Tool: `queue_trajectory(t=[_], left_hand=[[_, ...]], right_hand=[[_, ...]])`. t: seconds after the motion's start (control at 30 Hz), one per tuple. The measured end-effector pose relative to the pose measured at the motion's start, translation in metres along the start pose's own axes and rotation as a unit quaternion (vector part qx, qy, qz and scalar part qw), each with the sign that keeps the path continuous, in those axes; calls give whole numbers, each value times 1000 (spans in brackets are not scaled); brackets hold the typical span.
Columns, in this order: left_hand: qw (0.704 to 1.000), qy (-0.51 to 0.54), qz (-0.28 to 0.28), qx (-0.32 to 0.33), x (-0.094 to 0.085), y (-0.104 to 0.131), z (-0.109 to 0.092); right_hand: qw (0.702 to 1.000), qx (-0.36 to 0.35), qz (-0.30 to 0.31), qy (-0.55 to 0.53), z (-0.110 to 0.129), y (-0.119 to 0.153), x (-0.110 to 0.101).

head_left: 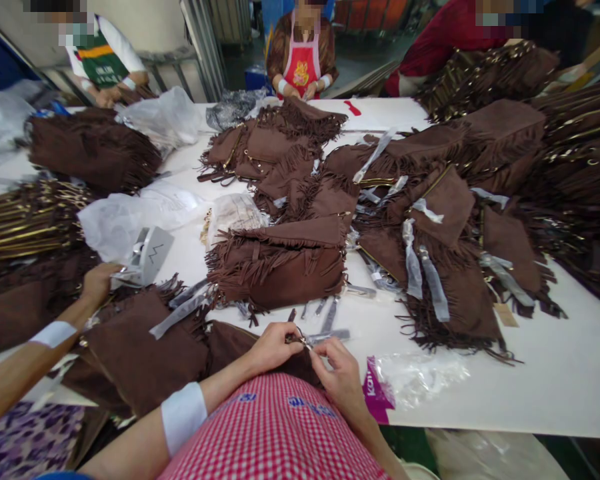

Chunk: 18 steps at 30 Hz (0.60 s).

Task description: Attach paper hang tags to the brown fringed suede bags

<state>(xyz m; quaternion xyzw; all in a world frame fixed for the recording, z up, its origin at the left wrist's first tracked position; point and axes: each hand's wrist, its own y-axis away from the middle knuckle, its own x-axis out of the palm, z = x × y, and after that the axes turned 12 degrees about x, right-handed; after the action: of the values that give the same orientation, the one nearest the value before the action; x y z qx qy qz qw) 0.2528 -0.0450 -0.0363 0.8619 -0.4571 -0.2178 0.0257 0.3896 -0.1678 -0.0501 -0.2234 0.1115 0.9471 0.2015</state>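
Close to my apron, a brown suede-like bag [230,343] lies at the table's front edge, partly hidden by my hands. My left hand [277,347] is closed at its upper edge, thumb and fingers pinching around a small shiny metal clasp [305,341]. From the other side my right hand [337,370] pinches the same clasp; its exact shape is too small to make out. Just beyond my fingers lies a strip in clear plastic wrap [327,335]. Further forward is a stack of brown fringed bags [295,273].
Brown fringed bags with plastic-wrapped straps [435,287] cover the right side. A clear and purple plastic bag [380,393] lies by my right hand. At left, a co-worker's hand [97,283] touches a grey box-shaped device [153,257]. Other people stand across the white table [545,387].
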Motion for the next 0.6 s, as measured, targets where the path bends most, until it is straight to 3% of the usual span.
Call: queue_trajectory(t=[0.33,0.6], left_hand=[[997,79,14,-4,0,-1,7],[997,78,1,-2,3,-1,8]], right_hand=[[999,40,0,-5,-1,1,-1],[998,11,1,55,4,-4,6]])
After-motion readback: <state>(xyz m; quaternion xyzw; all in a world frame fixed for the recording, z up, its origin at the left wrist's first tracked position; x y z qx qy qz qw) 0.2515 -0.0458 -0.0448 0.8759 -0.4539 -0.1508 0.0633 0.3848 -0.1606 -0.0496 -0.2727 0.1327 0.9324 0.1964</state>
